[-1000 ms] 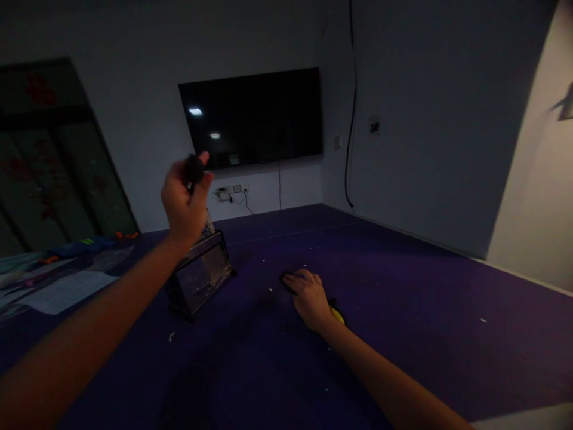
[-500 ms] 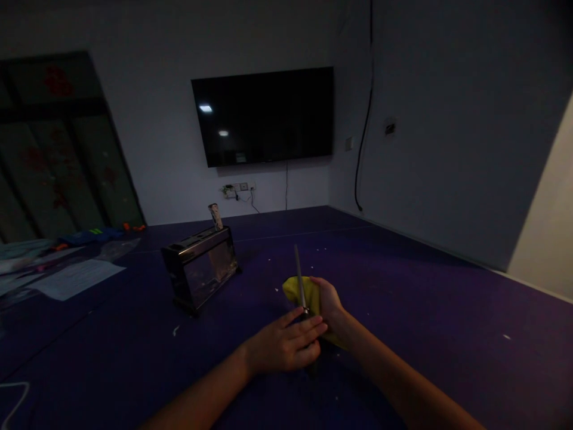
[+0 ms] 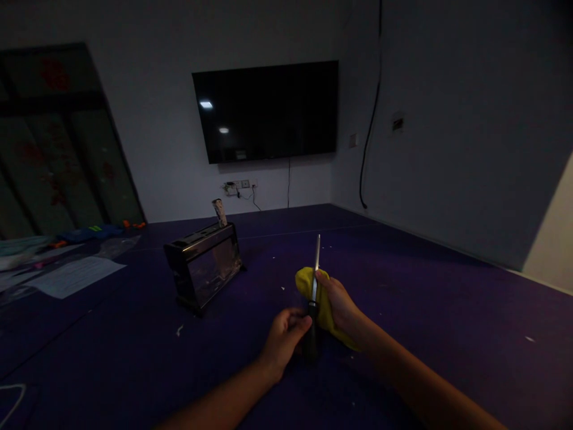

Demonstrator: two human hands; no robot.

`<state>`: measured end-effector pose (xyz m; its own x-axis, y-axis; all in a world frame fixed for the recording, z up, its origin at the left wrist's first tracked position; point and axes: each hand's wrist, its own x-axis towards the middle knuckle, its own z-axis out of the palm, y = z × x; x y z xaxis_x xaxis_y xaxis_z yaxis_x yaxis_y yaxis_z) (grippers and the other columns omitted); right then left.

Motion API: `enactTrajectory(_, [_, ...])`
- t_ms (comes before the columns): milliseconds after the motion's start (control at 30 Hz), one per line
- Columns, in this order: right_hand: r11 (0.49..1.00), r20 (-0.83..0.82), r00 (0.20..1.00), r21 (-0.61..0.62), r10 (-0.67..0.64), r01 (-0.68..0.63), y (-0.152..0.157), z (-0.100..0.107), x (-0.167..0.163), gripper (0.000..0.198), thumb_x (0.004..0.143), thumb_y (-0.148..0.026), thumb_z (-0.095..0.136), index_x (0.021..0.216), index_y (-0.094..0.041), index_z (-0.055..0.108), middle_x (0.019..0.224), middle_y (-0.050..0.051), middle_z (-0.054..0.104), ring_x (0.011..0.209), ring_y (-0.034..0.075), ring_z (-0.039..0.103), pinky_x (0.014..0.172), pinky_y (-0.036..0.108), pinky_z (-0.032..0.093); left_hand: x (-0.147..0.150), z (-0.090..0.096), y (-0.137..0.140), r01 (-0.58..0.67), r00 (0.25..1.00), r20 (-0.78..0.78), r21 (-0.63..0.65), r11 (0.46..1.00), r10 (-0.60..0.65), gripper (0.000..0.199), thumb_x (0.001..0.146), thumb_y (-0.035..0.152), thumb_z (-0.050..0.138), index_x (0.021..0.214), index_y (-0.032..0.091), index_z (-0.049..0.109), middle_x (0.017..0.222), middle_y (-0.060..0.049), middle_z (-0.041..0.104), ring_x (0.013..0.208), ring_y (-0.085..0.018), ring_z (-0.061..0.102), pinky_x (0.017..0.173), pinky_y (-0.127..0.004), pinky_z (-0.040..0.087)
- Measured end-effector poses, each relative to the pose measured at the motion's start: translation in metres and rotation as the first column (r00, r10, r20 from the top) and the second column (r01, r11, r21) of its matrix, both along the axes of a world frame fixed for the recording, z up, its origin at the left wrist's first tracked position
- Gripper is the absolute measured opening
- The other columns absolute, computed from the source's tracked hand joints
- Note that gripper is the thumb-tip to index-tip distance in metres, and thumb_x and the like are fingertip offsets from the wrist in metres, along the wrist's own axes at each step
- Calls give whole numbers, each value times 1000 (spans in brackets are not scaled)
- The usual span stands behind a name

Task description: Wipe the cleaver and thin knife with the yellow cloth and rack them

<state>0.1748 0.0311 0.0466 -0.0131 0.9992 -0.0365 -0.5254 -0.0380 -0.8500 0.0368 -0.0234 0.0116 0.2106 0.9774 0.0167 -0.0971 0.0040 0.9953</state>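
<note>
A sharpening steel (image 3: pixel 317 254) with a slim shiny rod and a dark handle points up and away from me. My left hand (image 3: pixel 284 340) is closed around the dark handle, its thumb along the near side. In my right hand (image 3: pixel 338 301) is a yellow cloth (image 3: pixel 305 280), pressed against the rod just above the handle, with the thumb on the rod. Part of the cloth hangs below that hand. Left of both hands stands a knife block (image 3: pixel 208 266) with dark ends and clear sides, a patterned handle (image 3: pixel 219 212) sticking out of its top.
Small white scraps (image 3: pixel 179 330) lie on the purple surface (image 3: pixel 250 370). At the left are paper sheets (image 3: pixel 83 276), plastic and a blue item (image 3: pixel 92 233). A white cord (image 3: pixel 15 400) lies at the near left. A television (image 3: pixel 268 113) hangs on the far wall.
The steel has swung more upright and to the right. My left hand has gone from fingers stretched across the handle to gripping it. My right thumb now presses the rod.
</note>
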Motion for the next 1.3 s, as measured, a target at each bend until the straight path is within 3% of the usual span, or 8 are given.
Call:
enactTrajectory(100, [999,49,999,52,4,-6,-6,2,-4,26,72,-39,64,80,-14,61,65,4,65,51,15,59,45,24,46,0,5,-1,177,979,134,-182,967,-154,50,59,50,69,91,16,51,74,-4,61,61,-14,57,54,-25,44])
enactTrajectory(267, [981,69,978,-28,195,-193,-13,6,-8,39,77,-51,51,78,-14,61,52,2,60,39,14,52,37,24,41,-1,8,1,370,913,257,-191,909,-317,40,63,47,63,83,14,52,58,0,55,46,-11,50,45,-24,40])
enactTrajectory(367, [963,-71,965,-69,254,-259,-13,10,-8,54,85,-54,29,81,-13,63,64,6,65,54,16,60,52,27,49,1,4,3,307,925,285,-167,937,-252,38,59,44,69,74,18,46,46,7,42,38,-8,42,40,-20,33])
enactTrajectory(467, [971,-113,975,-125,191,-205,-12,13,-7,42,86,-42,33,79,-14,63,66,5,66,58,16,61,61,28,50,2,-1,3,251,946,245,-142,958,-211,45,59,51,69,69,20,39,42,11,33,30,-5,34,35,-19,26])
enactTrajectory(733, [951,-104,962,-156,253,-267,-13,12,-7,42,83,-40,34,77,-13,65,64,7,67,60,18,62,68,32,48,-2,1,4,180,974,148,-50,982,-171,50,65,64,57,63,18,38,39,10,35,26,-3,30,30,-18,20])
enactTrajectory(900, [942,-10,948,-105,318,-318,-4,0,-2,31,78,-37,44,74,-14,65,68,6,67,63,18,62,69,30,47,-4,0,9,173,975,153,-67,983,-161,51,66,65,56,61,18,37,38,10,34,25,-3,30,30,-18,21])
enactTrajectory(1067, [909,122,914,113,387,-401,-7,-3,-4,15,70,-27,62,76,-14,66,69,3,65,61,13,58,61,24,45,-4,-1,9,212,966,163,-67,975,-199,50,66,65,56,62,18,36,38,10,33,24,-4,30,29,-18,20])
enactTrajectory(1300, [838,183,873,247,453,-486,-10,-5,-7,19,69,-26,68,82,-13,65,74,3,63,64,9,56,63,21,43,-5,0,7,218,969,136,-61,974,-209,47,68,62,56,67,19,37,38,11,34,24,-4,30,29,-18,16])
